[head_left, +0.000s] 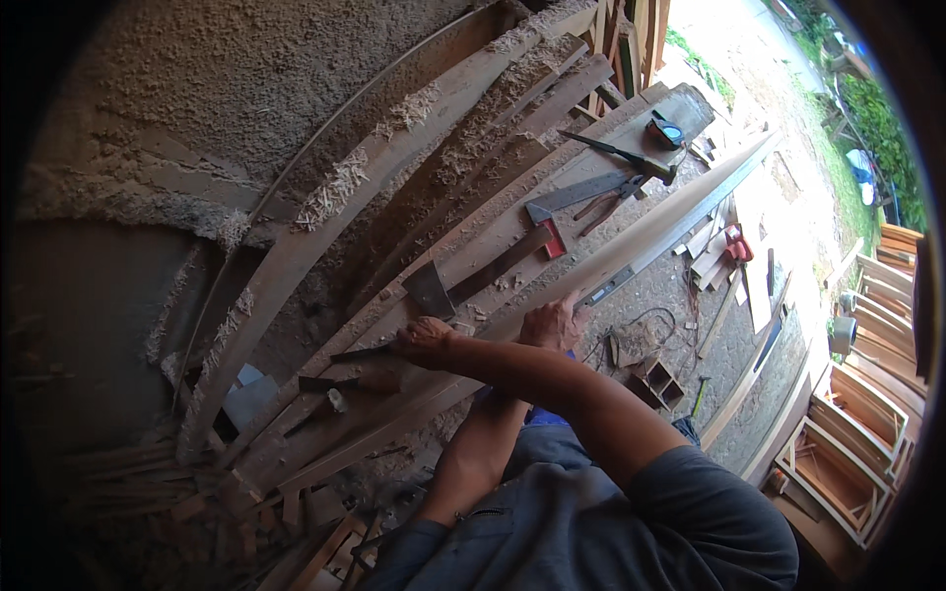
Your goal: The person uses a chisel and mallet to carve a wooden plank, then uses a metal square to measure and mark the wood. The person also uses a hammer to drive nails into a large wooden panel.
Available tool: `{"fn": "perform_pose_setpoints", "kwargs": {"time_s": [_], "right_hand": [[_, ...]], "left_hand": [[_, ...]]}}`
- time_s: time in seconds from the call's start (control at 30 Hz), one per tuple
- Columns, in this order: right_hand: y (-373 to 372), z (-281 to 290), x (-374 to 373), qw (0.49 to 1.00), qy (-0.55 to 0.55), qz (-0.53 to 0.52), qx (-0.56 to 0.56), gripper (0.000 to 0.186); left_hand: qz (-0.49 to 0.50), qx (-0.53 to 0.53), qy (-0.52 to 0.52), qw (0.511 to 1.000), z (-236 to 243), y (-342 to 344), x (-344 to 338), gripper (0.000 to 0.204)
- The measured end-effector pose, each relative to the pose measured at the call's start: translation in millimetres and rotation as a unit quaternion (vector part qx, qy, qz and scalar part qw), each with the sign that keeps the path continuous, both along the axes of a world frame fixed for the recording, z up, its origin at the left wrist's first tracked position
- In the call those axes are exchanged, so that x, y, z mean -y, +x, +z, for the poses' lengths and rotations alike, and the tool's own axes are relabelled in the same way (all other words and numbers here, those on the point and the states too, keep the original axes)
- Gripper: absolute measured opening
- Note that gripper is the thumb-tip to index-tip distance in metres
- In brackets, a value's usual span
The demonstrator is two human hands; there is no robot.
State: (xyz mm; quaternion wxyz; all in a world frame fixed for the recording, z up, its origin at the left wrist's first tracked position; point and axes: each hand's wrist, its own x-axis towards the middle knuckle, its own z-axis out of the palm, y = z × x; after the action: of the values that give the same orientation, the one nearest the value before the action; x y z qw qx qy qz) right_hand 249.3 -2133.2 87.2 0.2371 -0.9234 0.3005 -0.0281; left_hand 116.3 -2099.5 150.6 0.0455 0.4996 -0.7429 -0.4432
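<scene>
My arms cross. My right hand (424,338) reaches left, closed on the handle of a narrow dark blade tool (360,354) lying along the bench board (581,167). My left hand (550,322) grips the edge of a long pale plank (670,212), beside a spirit level (603,291). On the bench are a hatchet (428,294), a wooden-handled chisel (374,382), a metal square (581,192) with a red part, pliers (601,210), a dark-bladed tool (601,146) and a blue tape measure (665,131).
Shaving-covered curved boards (286,266) lean by a rough wall (197,118). Wooden frames (843,448) stand at the right. Offcuts (709,256), cables and a small wooden box (658,386) lie on the floor below the plank. A bright yard (788,59) shows beyond.
</scene>
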Motion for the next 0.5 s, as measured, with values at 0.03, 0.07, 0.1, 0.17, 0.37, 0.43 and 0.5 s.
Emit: {"fn": "perform_pose_setpoints", "kwargs": {"time_s": [0.03,0.07,0.1,0.17,0.37,0.43,0.5], "right_hand": [[14.0,0.6,3.3,0.999,-0.036,0.021,0.016,0.031],[24.5,1.1,1.6,1.0,-0.01,0.011,-0.018,0.03],[36.3,18.7,-3.2,0.999,0.017,0.025,-0.043,0.028],[5.7,23.1,4.2,0.996,0.087,-0.024,-0.011,0.032],[-125.9,131.3,1.9,0.879,0.194,-0.254,0.354,0.046],[-179.4,195.8,-9.3,0.808,0.291,-0.377,0.348,0.046],[-266.0,182.9,-37.1,0.749,0.188,-0.484,0.411,0.034]], "left_hand": [[-0.002,0.004,0.004,1.0,1.2,2.2,2.0,0.048],[-0.007,0.008,0.009,1.0,2.2,3.1,3.7,0.048],[0.014,0.021,0.016,1.0,-2.5,13.7,6.1,0.049],[-0.027,0.003,0.02,0.999,-10.1,-1.7,3.9,0.05],[-0.029,0.011,0.036,0.999,-24.5,-9.0,0.4,0.052],[-0.011,-0.04,-0.164,0.986,-112.6,20.3,-13.0,0.051],[-0.094,0.064,0.026,0.993,14.6,4.0,9.8,0.05]]}}
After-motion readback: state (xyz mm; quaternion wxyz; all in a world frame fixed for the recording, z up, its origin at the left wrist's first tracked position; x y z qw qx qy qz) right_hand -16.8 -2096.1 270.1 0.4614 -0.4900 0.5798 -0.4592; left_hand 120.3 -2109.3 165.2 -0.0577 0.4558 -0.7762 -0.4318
